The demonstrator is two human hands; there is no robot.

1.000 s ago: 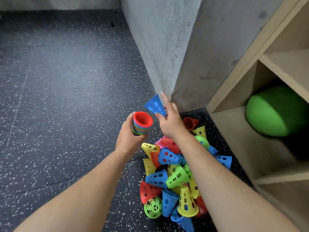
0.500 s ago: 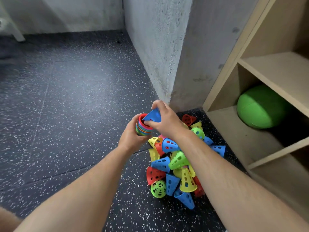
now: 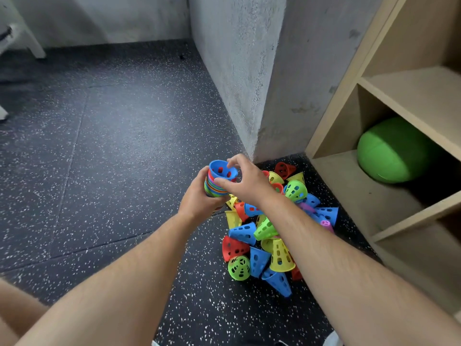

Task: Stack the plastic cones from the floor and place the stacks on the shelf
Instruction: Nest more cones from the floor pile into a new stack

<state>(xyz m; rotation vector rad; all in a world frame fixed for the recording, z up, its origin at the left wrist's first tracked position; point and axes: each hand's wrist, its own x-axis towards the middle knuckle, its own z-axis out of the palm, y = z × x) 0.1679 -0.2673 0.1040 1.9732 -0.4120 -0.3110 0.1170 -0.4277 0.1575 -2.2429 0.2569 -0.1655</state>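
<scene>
My left hand [image 3: 199, 202] grips a stack of nested plastic cones [image 3: 213, 187] with coloured rims, held above the floor. A blue perforated cone [image 3: 222, 170] sits in the top of that stack, its wide mouth up. My right hand [image 3: 245, 182] holds this blue cone by its rim with thumb and fingers. Below my right forearm lies a pile of loose cones [image 3: 264, 236] in red, yellow, green, blue and pink on the dark speckled floor. The wooden shelf [image 3: 389, 196] stands to the right.
A green ball [image 3: 391, 151] lies in the lower shelf compartment. A concrete wall corner [image 3: 252, 96] juts out just behind the pile. Open dark floor [image 3: 112, 146] stretches to the left. A pale furniture leg [image 3: 30, 38] stands at the far left.
My right hand brought the blue cone from beside the stack down into its top. The camera view has tilted up and back, showing more floor and shelf.
</scene>
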